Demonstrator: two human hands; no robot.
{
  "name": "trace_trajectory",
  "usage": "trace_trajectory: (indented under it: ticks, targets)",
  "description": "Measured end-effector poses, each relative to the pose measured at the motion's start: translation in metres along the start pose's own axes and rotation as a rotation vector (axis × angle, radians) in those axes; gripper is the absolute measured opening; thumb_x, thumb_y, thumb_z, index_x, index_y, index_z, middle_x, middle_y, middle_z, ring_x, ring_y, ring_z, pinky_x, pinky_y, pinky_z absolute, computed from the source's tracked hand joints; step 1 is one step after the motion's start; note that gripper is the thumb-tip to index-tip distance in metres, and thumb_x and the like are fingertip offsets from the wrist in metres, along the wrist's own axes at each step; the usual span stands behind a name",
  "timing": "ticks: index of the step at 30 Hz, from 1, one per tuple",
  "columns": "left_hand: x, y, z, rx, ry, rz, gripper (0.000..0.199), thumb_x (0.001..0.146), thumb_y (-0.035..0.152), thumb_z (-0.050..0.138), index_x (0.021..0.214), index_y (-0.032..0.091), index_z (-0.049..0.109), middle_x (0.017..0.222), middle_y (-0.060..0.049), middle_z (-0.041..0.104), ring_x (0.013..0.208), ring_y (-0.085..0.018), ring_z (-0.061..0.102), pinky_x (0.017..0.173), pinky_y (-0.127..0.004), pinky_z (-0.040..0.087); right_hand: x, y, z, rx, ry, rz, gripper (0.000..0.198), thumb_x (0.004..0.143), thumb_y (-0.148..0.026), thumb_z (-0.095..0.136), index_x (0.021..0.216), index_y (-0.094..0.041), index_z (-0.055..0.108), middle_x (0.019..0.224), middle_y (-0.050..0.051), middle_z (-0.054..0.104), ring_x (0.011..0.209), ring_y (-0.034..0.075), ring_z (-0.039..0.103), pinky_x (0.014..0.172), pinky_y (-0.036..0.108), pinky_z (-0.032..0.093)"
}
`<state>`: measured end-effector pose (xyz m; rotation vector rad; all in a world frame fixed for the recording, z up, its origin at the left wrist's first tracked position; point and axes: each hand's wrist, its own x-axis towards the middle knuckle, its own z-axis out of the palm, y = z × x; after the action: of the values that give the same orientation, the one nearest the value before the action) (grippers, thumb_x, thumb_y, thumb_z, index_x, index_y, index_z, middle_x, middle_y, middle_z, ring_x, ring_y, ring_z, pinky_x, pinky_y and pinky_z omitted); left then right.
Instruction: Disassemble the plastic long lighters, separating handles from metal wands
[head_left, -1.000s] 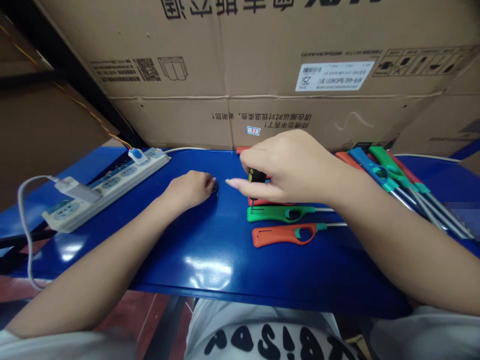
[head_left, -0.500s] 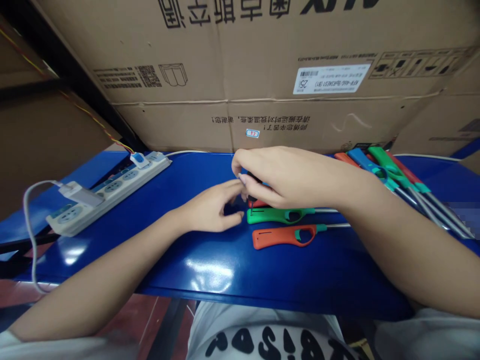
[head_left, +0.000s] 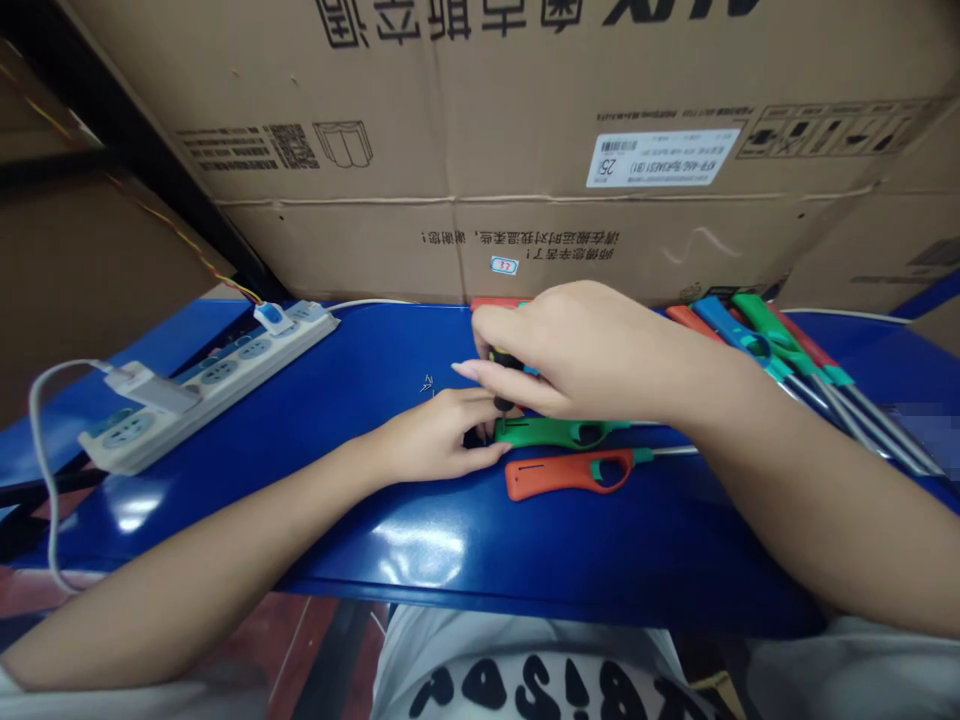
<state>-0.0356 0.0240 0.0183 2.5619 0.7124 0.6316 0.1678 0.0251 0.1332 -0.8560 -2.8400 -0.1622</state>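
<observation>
My right hand (head_left: pixel 559 350) is closed round a short screwdriver (head_left: pixel 507 360) with a black and yellow handle. It points down, its shaft over the handle end of a green gas lighter (head_left: pixel 551 432). The exact contact of the tip is too small to tell. My left hand (head_left: pixel 442 435) grips that same end of the lighter between thumb and fingers. An orange lighter (head_left: pixel 551 475) lies nearer to me, parallel to the green one. Behind my right hand, red-orange lighters (head_left: pixel 495 303) are mostly hidden.
Several small screws (head_left: pixel 427 383) lie left of my hands on the blue table (head_left: pixel 360 370). Several lighters (head_left: pixel 787 345) are piled at the right. A white power strip (head_left: pixel 217 385) with a plugged cable stands at the left. A large cardboard box (head_left: pixel 337 230) closes off the back.
My left hand has moved right and slightly toward me, onto the green lighter's end. My right hand has turned the screwdriver upright over it. The small screws now show.
</observation>
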Motion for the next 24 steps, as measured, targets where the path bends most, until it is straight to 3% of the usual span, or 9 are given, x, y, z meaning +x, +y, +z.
trace_trajectory:
  ticks: [5, 8, 12, 16, 19, 21, 24]
  targets:
    - [0.0006, 0.0008, -0.0008, -0.051, -0.007, 0.049, 0.014, 0.089, 0.022, 0.068, 0.1, 0.016, 0.067, 0.087, -0.003, 0.068, 0.075, -0.015, 0.064, 0.069, -0.026, 0.054, -0.0001, -0.0005, -0.0022, 0.048, -0.004, -0.017, 0.032, 0.101, -0.034, 0.039, 0.118, -0.013, 0.057, 0.096, 0.01, 0.072, 0.07, 0.018, 0.058, 0.061, 0.03, 0.03]
    - [-0.0002, 0.0007, 0.0001, -0.056, -0.01, 0.063, 0.01, 0.089, 0.023, 0.069, 0.096, 0.016, 0.068, 0.091, -0.005, 0.07, 0.078, -0.016, 0.066, 0.072, -0.026, 0.055, 0.001, -0.0011, -0.0006, -0.047, -0.014, 0.012, 0.038, 0.102, -0.04, 0.037, 0.114, -0.013, 0.061, 0.085, 0.009, 0.071, 0.067, 0.02, 0.057, 0.061, 0.031, 0.029]
    - [-0.0023, -0.0001, 0.0022, -0.017, -0.023, 0.034, 0.019, 0.09, 0.027, 0.069, 0.105, 0.016, 0.07, 0.098, -0.007, 0.073, 0.088, -0.021, 0.069, 0.081, -0.032, 0.058, 0.0013, -0.0043, 0.0002, -0.04, 0.02, -0.043, 0.037, 0.099, -0.031, 0.039, 0.124, -0.012, 0.058, 0.095, 0.01, 0.073, 0.071, 0.02, 0.059, 0.062, 0.03, 0.029]
    - [-0.003, -0.0011, 0.0028, 0.0, -0.038, 0.05, 0.026, 0.092, 0.027, 0.067, 0.115, 0.015, 0.069, 0.107, -0.01, 0.074, 0.098, -0.023, 0.07, 0.089, -0.035, 0.058, 0.001, -0.0055, -0.0009, -0.083, 0.012, -0.034, 0.04, 0.102, -0.04, 0.036, 0.11, -0.012, 0.063, 0.083, 0.009, 0.071, 0.066, 0.019, 0.057, 0.06, 0.03, 0.026]
    - [-0.0029, -0.0022, 0.0024, -0.019, -0.051, 0.069, 0.026, 0.092, 0.028, 0.067, 0.115, 0.015, 0.07, 0.114, -0.011, 0.073, 0.104, -0.024, 0.07, 0.093, -0.036, 0.058, 0.0006, -0.0044, -0.001, -0.027, 0.018, -0.066, 0.034, 0.102, -0.031, 0.036, 0.113, -0.013, 0.062, 0.091, 0.01, 0.072, 0.07, 0.018, 0.058, 0.062, 0.03, 0.027]
    - [-0.0032, -0.0033, 0.0022, -0.006, -0.034, 0.068, 0.027, 0.092, 0.029, 0.068, 0.115, 0.015, 0.07, 0.109, -0.01, 0.074, 0.099, -0.024, 0.071, 0.09, -0.036, 0.059, 0.0001, -0.0036, -0.0008, 0.006, 0.022, -0.065, 0.034, 0.101, -0.033, 0.038, 0.117, -0.013, 0.06, 0.094, 0.01, 0.072, 0.07, 0.018, 0.058, 0.062, 0.029, 0.027]
    - [-0.0037, -0.005, 0.0023, -0.005, -0.029, 0.099, 0.025, 0.093, 0.029, 0.067, 0.113, 0.015, 0.07, 0.101, -0.009, 0.075, 0.093, -0.023, 0.071, 0.087, -0.036, 0.059, -0.0009, -0.0031, -0.0018, -0.033, 0.004, -0.016, 0.039, 0.102, -0.042, 0.039, 0.112, -0.013, 0.062, 0.082, 0.009, 0.071, 0.063, 0.017, 0.053, 0.06, 0.029, 0.024]
